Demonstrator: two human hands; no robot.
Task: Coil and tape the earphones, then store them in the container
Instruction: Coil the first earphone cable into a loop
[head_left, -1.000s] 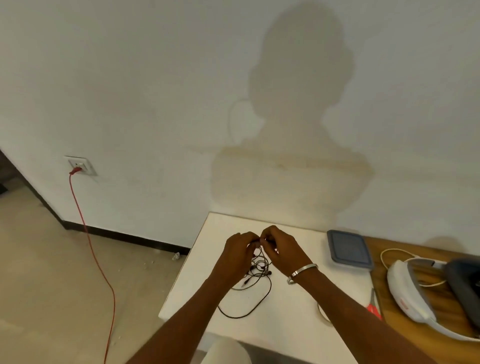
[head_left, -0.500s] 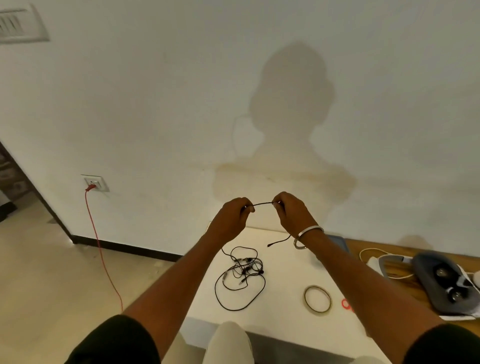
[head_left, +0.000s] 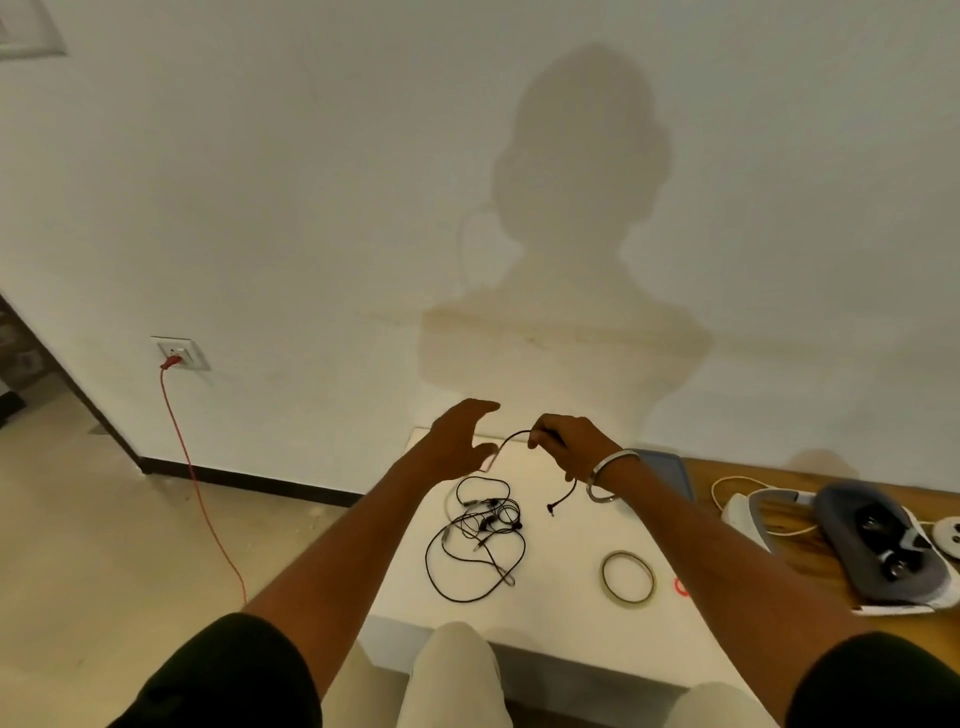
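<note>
Left hand (head_left: 457, 441): fingers now spread, off the cable it pinched half a second ago. Right hand (head_left: 569, 447): pinching earphones (head_left: 480, 540) near plug end, centre frame. Coiling barely begun; tape roll (head_left: 627, 578) untouched on worktop (head_left: 561, 613).

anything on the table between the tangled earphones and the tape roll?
Head view: nothing. The white table is bare between the earphones and the tape roll; the cord's plug end dangles farther back.

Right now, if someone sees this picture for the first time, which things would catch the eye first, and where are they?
First the two hands above the white table: the right hand pinches a black cable, the left hand is spread open beside it. Below them lies a tangle of black earphones, with a tape roll to its right. A large shadow of the person fills the wall behind.
</note>
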